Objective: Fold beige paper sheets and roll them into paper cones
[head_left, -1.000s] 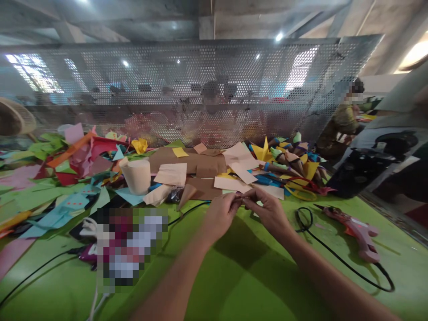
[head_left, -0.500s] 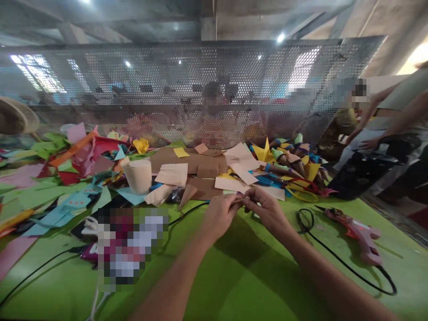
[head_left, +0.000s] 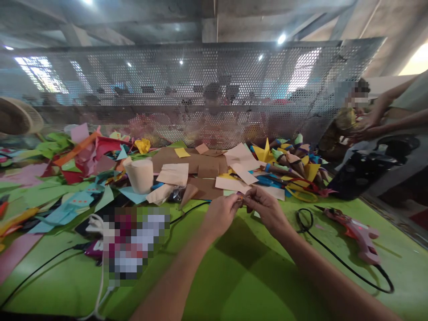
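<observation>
My left hand (head_left: 221, 216) and my right hand (head_left: 265, 208) meet above the green table, fingertips pinched close together. Between them shows a tiny bit of something purple and orange, mostly covered by the fingers and too small to name. Just beyond the hands lie pale peach paper sheets (head_left: 238, 183) and a brown paper cone (head_left: 189, 195). To the right, a pink glue gun (head_left: 358, 232) rests on the table, its black cord looped beside my right forearm.
Paper scraps heap at the left around a cream cup (head_left: 140, 177). Finished-looking paper cones (head_left: 294, 160) and yellow-handled scissors (head_left: 302, 192) lie back right. A partly blurred power strip (head_left: 92, 249) with cords sits front left. A perforated metal screen (head_left: 187, 98) stands behind; people are at right.
My hands stay together in nearly the same place, fingers shifting slightly. The view has moved a little. At right, the standing person's arms have shifted.
</observation>
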Tool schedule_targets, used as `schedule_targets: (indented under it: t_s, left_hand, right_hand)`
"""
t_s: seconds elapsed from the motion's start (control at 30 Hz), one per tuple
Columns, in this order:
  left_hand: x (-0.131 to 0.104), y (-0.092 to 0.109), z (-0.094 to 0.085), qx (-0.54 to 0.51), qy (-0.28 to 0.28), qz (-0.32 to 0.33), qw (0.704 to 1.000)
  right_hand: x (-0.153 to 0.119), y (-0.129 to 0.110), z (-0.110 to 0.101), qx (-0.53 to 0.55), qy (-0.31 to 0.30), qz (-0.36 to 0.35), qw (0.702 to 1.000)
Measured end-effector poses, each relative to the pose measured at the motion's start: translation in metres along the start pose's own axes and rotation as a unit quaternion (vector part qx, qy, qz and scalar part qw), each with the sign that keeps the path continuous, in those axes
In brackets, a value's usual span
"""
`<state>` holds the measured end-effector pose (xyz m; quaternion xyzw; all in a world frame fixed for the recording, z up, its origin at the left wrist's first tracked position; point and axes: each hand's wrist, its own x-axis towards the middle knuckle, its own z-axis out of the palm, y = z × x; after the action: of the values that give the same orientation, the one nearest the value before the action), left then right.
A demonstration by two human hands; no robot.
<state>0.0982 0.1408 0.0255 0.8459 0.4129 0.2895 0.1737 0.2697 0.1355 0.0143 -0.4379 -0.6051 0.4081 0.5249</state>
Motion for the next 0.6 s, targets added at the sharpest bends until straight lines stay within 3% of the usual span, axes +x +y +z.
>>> schedule_targets:
  t_s: [0.4,0.6]
  left_hand:
    - [-0.0012,0.0069,0.0006,-0.048,0.016,-0.020,0.998]
    - [-0.0011,0.0002,-0.0024,-0.117,-0.012,-0.026,0.993]
  right_hand:
    - [-0.0026,-0.0093,0.0008,0.014,0.014,-0.005,1.000]
    - [-0.0004,-0.0075,-0.0043,-0.086,0.012,-0.050,0.995]
